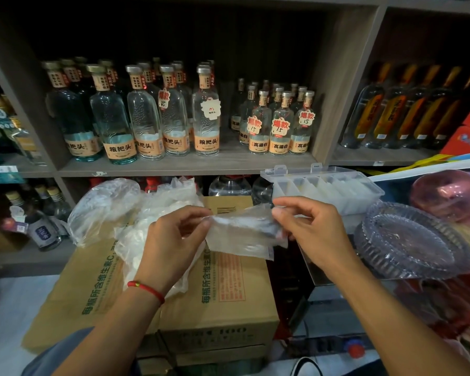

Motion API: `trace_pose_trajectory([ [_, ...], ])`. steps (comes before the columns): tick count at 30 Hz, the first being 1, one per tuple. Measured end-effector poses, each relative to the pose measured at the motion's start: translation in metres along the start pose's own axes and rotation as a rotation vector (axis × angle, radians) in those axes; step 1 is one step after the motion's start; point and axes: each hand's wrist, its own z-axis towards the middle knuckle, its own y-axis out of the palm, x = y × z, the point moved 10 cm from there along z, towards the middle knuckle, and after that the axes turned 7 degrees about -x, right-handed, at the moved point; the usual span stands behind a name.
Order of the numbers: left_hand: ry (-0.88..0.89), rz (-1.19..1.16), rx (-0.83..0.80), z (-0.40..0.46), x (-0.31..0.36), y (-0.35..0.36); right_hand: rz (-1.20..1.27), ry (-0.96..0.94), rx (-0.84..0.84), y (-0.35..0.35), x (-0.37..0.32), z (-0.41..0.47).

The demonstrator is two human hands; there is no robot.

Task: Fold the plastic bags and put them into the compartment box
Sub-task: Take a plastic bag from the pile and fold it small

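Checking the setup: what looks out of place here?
Nothing is spilled or broken. The box sits open and level. The loose bags are crumpled in a heap on the carton, awaiting folding.

A clear, faintly cloudy plastic bag [242, 234] stretches between the left hand [174, 240] and the right hand [307, 229], a red string bracelet [147, 289] circling the left wrist. Beneath the hands, a tan cardboard carton [223, 294] carries green characters and an orange-red printed panel. Left of the left hand lies a heap of translucent white bags [136, 210]. Beyond the right hand sits a frosted clear compartment box [323, 191]; to its right, a ribbed clear glass dish [407, 240] and a pink-tinted one [445, 194]. Above, grey-brown shelves [187, 166] hold clear bottles [144, 118] with peach-orange labels and red price tags.
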Motion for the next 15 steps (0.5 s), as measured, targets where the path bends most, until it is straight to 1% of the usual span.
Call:
trace_pose_trajectory([
  [3,0.030,0.024,0.031,-0.002,0.004,-0.002,0.013,0.056,-0.002,0.001,0.008,0.001],
  [7,0.004,0.025,0.078,-0.002,0.001,-0.006,0.019,0.035,-0.022,-0.001,0.005,0.002],
  [11,-0.033,0.030,0.104,-0.003,-0.001,-0.008,-0.151,-0.019,-0.037,0.000,-0.003,0.000],
  [15,-0.018,0.048,0.094,-0.004,0.002,-0.006,-0.268,-0.059,-0.027,-0.001,-0.010,-0.001],
])
